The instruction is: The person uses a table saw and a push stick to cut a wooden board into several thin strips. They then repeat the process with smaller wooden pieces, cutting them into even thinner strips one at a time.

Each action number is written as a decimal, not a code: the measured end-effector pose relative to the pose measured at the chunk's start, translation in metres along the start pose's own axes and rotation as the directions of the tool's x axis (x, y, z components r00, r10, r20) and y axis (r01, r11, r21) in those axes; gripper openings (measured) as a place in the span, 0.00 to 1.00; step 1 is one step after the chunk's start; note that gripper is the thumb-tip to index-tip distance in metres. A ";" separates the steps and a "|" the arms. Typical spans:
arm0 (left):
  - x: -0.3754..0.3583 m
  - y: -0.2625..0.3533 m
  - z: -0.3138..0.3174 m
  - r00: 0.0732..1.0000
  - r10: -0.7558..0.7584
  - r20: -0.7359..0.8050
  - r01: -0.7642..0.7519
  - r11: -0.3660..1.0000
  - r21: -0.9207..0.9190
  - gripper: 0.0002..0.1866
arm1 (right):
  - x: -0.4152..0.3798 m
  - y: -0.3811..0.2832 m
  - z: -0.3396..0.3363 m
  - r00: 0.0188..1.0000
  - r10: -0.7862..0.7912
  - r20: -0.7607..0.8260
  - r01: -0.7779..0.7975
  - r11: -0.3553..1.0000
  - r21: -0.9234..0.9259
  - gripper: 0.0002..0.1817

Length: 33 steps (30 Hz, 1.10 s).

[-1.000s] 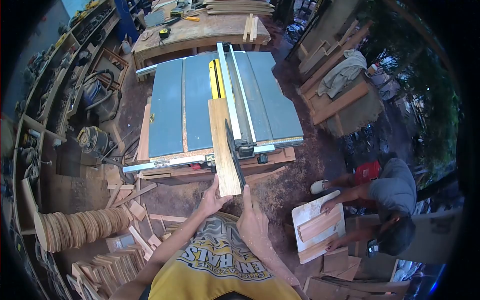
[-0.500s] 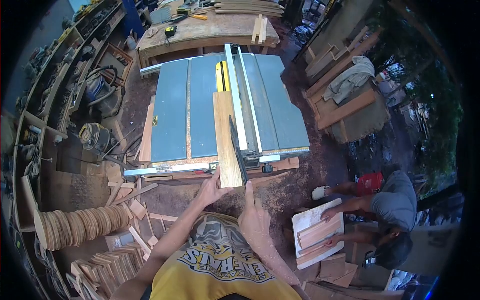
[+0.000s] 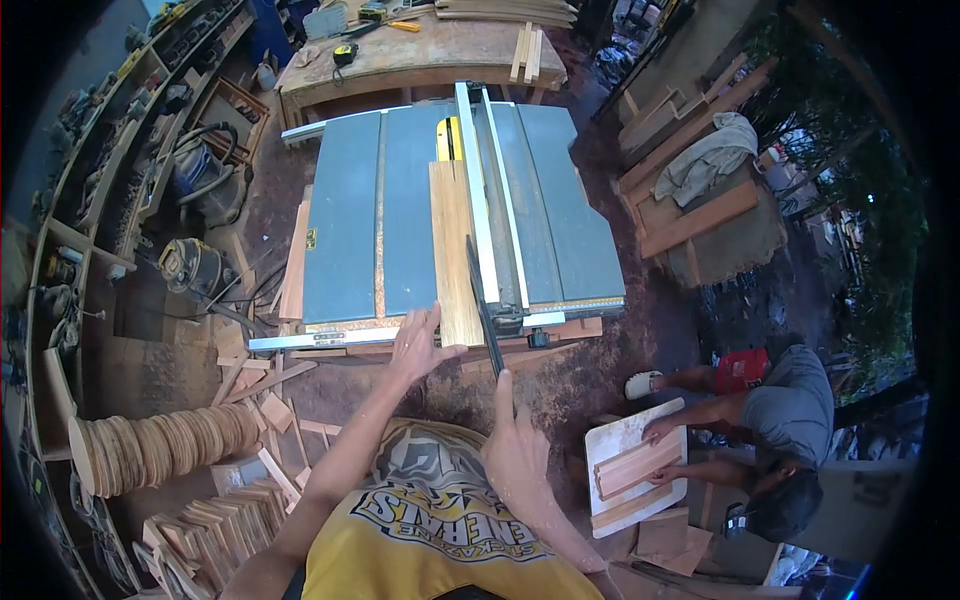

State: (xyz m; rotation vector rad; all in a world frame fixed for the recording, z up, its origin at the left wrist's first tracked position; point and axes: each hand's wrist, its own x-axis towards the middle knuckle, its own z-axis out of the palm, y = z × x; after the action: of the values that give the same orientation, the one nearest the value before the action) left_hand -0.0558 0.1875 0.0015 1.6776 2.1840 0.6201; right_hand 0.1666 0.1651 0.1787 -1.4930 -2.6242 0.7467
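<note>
A wooden board [image 3: 455, 250] lies lengthwise on the table saw [image 3: 345, 220], its far end at the yellow blade insert [image 3: 449, 138] and its right edge near the metal rip fence [image 3: 478, 190]. My left hand [image 3: 415, 347] rests against the board's left side near its close end, fingers stretched forward and thumb apart at the end. My right hand [image 3: 516, 447] is closed around a long black push stick [image 3: 487, 325], index finger pointing along it. The stick's far part lies along the board's right side.
Behind the saw stands a workbench [image 3: 410, 60] with a tape measure [image 3: 344, 53] and wood strips. To the right, a crouching person [image 3: 790, 420] handles wood pieces on a white panel [image 3: 610, 445]. Round discs [image 3: 165, 450], a shop vacuum [image 3: 187, 267] and offcuts fill the left floor.
The board has slid forward toward the blade insert, and my left hand has moved forward beside it. My right hand has shifted slightly back and right. The other person's wood pieces have shifted.
</note>
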 end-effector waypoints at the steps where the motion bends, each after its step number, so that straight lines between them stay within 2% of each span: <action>1: 0.004 -0.002 -0.001 1.000 0.014 -0.006 -0.014 1.000 0.013 0.56 | -0.005 0.001 -0.003 1.000 0.001 0.017 -0.001 1.000 -0.006 0.50; 5: 0.020 -0.006 -0.007 1.000 0.015 0.000 -0.015 1.000 0.013 0.56 | -0.027 -0.004 -0.023 0.991 0.055 0.122 -0.060 0.997 0.042 0.46; 8: 0.031 -0.011 -0.005 1.000 -0.003 0.019 0.003 1.000 0.006 0.57 | -0.044 0.000 -0.026 0.984 0.038 0.173 -0.035 0.999 -0.020 0.51; 12: 0.045 -0.017 -0.007 0.999 -0.017 0.029 0.017 1.000 -0.018 0.57 | -0.063 0.004 -0.032 0.979 0.039 0.198 -0.042 0.999 0.012 0.52; 17: 0.061 -0.032 0.003 0.999 0.033 -0.031 -0.034 0.999 -0.041 0.57 | -0.069 0.006 -0.021 0.986 0.030 0.165 -0.030 1.000 -0.004 0.51; 23: 0.073 -0.027 -0.008 1.000 -0.001 -0.029 -0.001 0.997 -0.080 0.55 | -0.063 -0.002 -0.014 0.989 0.043 0.141 -0.039 0.999 -0.025 0.51; 26: 0.079 -0.030 -0.005 0.998 0.007 -0.058 -0.012 0.997 -0.077 0.52 | -0.060 -0.006 -0.018 0.994 0.021 0.111 -0.022 1.000 0.008 0.50; 29: 0.072 -0.030 0.008 0.981 0.001 -0.194 -0.018 0.996 -0.089 0.47 | -0.044 -0.011 -0.009 0.980 0.122 0.159 -0.117 0.992 -0.038 0.57; 32: 0.059 -0.041 0.028 0.964 -0.134 -0.231 0.042 0.930 -0.365 0.39 | -0.037 -0.019 0.007 0.990 0.087 0.112 -0.076 0.992 -0.102 0.56; 33: 0.062 -0.038 0.024 0.960 -0.151 -0.235 0.055 0.928 -0.369 0.36 | -0.034 -0.020 0.005 0.990 0.088 0.114 -0.078 0.993 -0.088 0.56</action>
State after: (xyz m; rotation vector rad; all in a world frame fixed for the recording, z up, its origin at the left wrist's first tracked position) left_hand -0.0917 0.2428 -0.0381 1.3421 2.1429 1.1878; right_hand 0.1678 0.1265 0.1892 -1.6376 -2.7252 0.7633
